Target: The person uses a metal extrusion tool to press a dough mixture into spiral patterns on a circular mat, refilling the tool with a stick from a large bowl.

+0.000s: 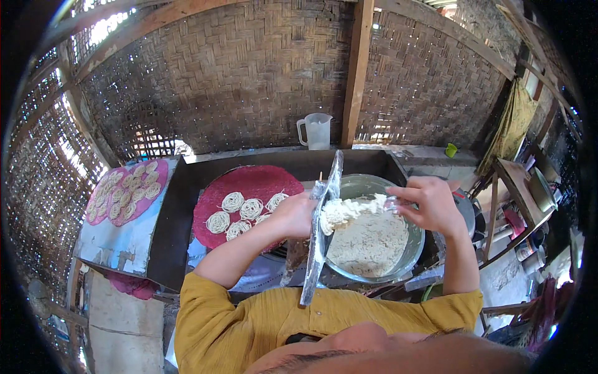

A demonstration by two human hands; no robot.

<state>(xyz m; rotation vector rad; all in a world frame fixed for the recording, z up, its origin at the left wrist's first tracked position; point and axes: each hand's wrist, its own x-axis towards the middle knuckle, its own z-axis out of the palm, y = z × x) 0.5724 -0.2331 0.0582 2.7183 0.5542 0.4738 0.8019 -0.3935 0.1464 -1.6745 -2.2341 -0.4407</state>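
My left hand (295, 215) grips a wooden press (322, 229) with a long, flour-coated board standing out toward me. At its right side, white crumbly dough (346, 210) hangs over a metal basin (367, 252) of pale flour mixture. My right hand (418, 206) has its fingers curled at the dough's right end, pinching some of it. Left of the press, a pink round mat (212, 199) carries several coiled noodle nests (251, 209); part of it is hidden behind my left arm.
At far left, noodle nests lie on pink sheets (148, 206) atop a board (132, 249). A translucent pitcher (316, 131) stands behind the dark trough (286, 159). A small green cup (451, 150) sits back right. A wooden shelf (514, 187) holds a pot (542, 190). Woven walls enclose the space.
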